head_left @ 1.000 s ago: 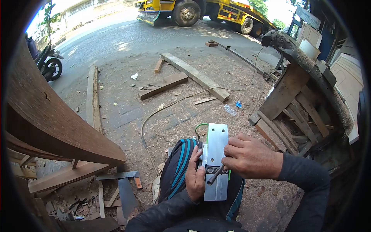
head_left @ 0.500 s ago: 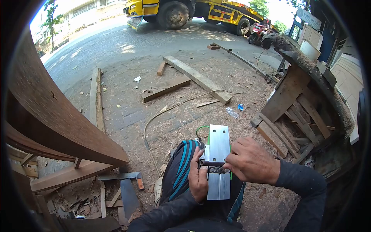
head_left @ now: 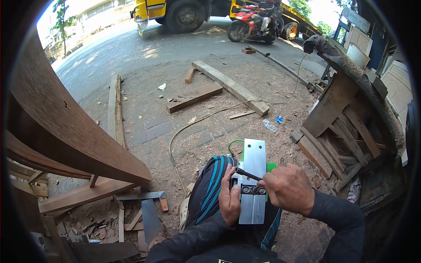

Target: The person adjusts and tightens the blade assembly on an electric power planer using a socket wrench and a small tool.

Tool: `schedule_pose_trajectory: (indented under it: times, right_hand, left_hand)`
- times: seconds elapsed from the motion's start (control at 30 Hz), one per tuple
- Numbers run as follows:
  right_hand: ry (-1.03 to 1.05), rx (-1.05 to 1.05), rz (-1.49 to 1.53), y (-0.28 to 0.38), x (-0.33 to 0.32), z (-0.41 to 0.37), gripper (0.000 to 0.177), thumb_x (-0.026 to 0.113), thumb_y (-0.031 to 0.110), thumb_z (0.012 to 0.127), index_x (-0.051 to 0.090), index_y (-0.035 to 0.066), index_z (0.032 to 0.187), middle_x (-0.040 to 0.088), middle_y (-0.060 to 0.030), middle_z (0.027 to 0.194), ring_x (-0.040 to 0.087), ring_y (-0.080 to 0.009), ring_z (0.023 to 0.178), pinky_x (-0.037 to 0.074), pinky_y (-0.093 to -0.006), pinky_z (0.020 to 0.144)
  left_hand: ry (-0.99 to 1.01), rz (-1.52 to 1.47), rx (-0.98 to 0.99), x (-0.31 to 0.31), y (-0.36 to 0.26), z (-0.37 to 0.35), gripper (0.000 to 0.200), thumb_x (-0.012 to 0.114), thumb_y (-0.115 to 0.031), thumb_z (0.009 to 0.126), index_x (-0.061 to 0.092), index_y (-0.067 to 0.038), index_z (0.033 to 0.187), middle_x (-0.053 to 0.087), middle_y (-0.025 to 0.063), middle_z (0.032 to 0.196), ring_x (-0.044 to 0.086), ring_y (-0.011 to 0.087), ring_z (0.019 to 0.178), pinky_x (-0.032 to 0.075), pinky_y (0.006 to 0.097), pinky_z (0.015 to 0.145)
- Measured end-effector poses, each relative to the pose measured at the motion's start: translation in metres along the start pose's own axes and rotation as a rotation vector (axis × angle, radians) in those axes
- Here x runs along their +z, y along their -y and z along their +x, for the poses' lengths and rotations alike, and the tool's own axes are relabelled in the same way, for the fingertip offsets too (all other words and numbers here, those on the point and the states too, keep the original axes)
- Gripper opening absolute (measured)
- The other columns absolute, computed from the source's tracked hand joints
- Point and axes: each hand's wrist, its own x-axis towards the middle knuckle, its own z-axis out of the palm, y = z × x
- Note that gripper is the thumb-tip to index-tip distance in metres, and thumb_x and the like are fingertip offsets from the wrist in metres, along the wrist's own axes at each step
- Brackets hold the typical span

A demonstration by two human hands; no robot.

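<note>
An upturned electric planer (head_left: 253,208) rests on my lap, its two silver sole plates facing up and part of its green body showing at the sides. Between the plates lies the dark cutter drum (head_left: 251,190) with round bolt heads. My left hand (head_left: 228,199) is closed against the planer's left side, fingers pointing up. In my right hand (head_left: 288,187) is a slim dark wrench (head_left: 249,174), gripped by one end. It slants above the drum, and its far end is beside my left fingertips.
A curved wooden piece (head_left: 79,127) rises on the left, near a metal square (head_left: 147,196). Ahead lie wooden beams (head_left: 230,87) and a cable (head_left: 175,136). Wood scraps (head_left: 324,149) lean at right. A motorcycle (head_left: 252,26) and a yellow truck (head_left: 186,15) are on the road.
My right hand has lifted the wrench off the drum and tilted it, uncovering more bolt heads. The motorcycle has come leftward in front of the truck. The whole view has shifted slightly.
</note>
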Motion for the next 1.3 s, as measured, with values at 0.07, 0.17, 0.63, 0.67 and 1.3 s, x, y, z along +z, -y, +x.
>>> schedule_pose_trajectory:
  times: [0.07,0.17,0.63,0.67,1.3]
  right_hand:
    - [0.011,0.030,-0.003,0.001,0.002,0.000,0.030,0.080,0.025,0.105,0.069,0.006,0.084,0.063,-0.0092,0.069,0.065,-0.0286,0.064,0.047,-0.0470,0.067]
    - [-0.004,0.003,-0.059,0.000,0.002,0.002,0.028,0.080,0.026,0.105,0.070,0.007,0.087,0.064,-0.0095,0.071,0.066,-0.0281,0.065,0.047,-0.0463,0.066]
    - [-0.087,-0.050,0.176,-0.018,-0.030,-0.012,0.015,0.083,0.016,0.102,0.077,0.009,0.114,0.072,-0.0073,0.094,0.067,-0.0268,0.088,0.046,-0.0429,0.080]
    - [-0.085,-0.051,0.181,-0.021,-0.027,-0.015,0.015,0.083,0.016,0.102,0.077,0.009,0.114,0.072,-0.0073,0.094,0.067,-0.0268,0.088,0.046,-0.0429,0.080]
    - [-0.047,-0.198,0.198,-0.045,-0.002,0.005,0.022,0.083,0.011,0.097,0.077,0.010,0.118,0.071,-0.0047,0.099,0.068,-0.0246,0.096,0.048,-0.0431,0.086]
  left_hand:
    - [-0.006,0.011,0.024,0.001,-0.001,0.001,0.061,0.046,-0.004,0.107,0.049,0.009,0.166,0.042,0.0357,0.179,0.041,0.0438,0.170,0.027,0.0481,0.140]
    - [-0.019,-0.102,-0.031,0.001,-0.002,0.000,0.060,0.047,-0.005,0.107,0.050,0.009,0.165,0.043,0.0359,0.178,0.042,0.0443,0.169,0.027,0.0482,0.140]
    - [0.044,-0.228,-0.106,0.000,-0.019,0.010,0.065,0.043,-0.004,0.108,0.039,0.014,0.170,0.043,0.0343,0.177,0.044,0.0390,0.166,0.031,0.0476,0.139]
    - [0.039,-0.226,-0.109,0.001,-0.019,0.010,0.066,0.043,-0.004,0.108,0.038,0.014,0.171,0.043,0.0340,0.177,0.044,0.0385,0.166,0.031,0.0474,0.139]
    - [0.042,-0.231,-0.123,0.003,-0.029,0.015,0.066,0.043,-0.009,0.109,0.036,0.013,0.171,0.050,0.0310,0.167,0.059,0.0334,0.150,0.046,0.0481,0.131]
